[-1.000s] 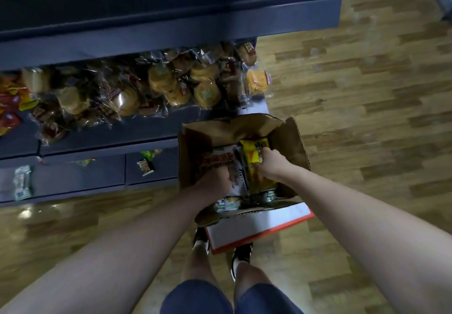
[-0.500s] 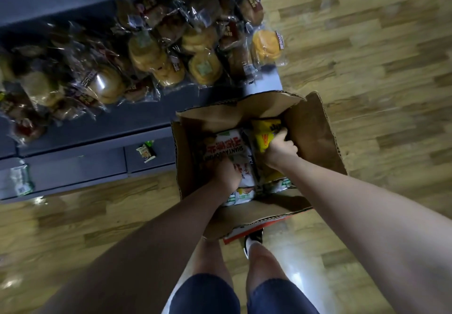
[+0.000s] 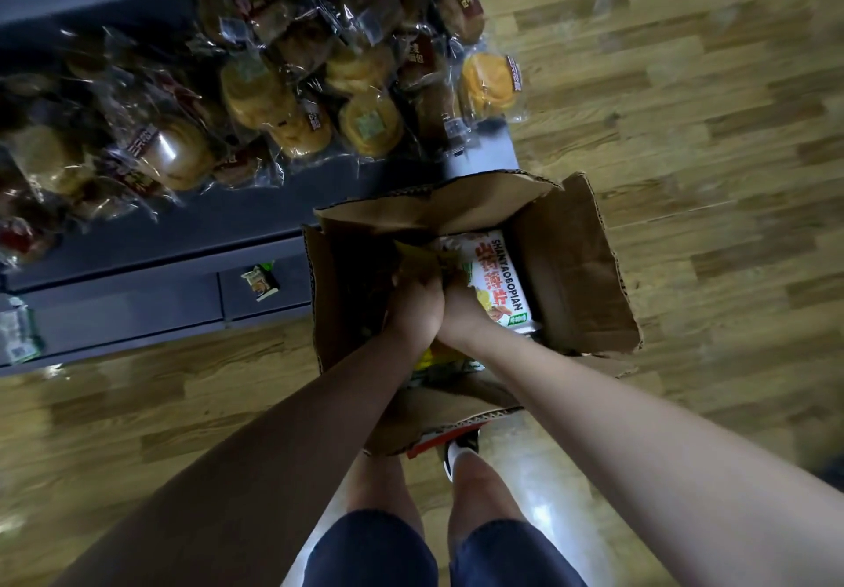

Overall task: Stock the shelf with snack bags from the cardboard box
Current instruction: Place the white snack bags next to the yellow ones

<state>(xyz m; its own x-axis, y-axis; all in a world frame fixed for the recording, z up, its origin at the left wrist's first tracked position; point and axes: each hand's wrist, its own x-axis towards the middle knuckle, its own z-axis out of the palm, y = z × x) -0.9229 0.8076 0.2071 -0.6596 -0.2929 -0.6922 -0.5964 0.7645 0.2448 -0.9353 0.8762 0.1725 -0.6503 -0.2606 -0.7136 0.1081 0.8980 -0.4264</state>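
The open cardboard box (image 3: 571, 266) stands on the floor against the shelf base, flaps up. Both my hands are down inside it, pressed together. My left hand (image 3: 411, 308) lies partly over my right hand (image 3: 461, 305). Their curled fingers close on the crumpled top of a yellow snack bag (image 3: 418, 252); the fingertips are partly hidden. A white snack bag (image 3: 500, 287) with red print lies in the box just right of my right hand. More bags show under my wrists (image 3: 434, 358). The dark shelf (image 3: 228, 216) lies beyond the box.
Several clear-wrapped bread packs (image 3: 283, 97) crowd the shelf to its right end. One small packet (image 3: 260, 282) and another (image 3: 16, 335) sit on the lower shelf. Wooden floor spreads to the right. My legs and shoes (image 3: 461, 449) are just behind the box.
My left hand slid right until it met my right hand at the yellow bag. The white bag now lies uncovered right of both hands. The view tipped further down and closer to the box.
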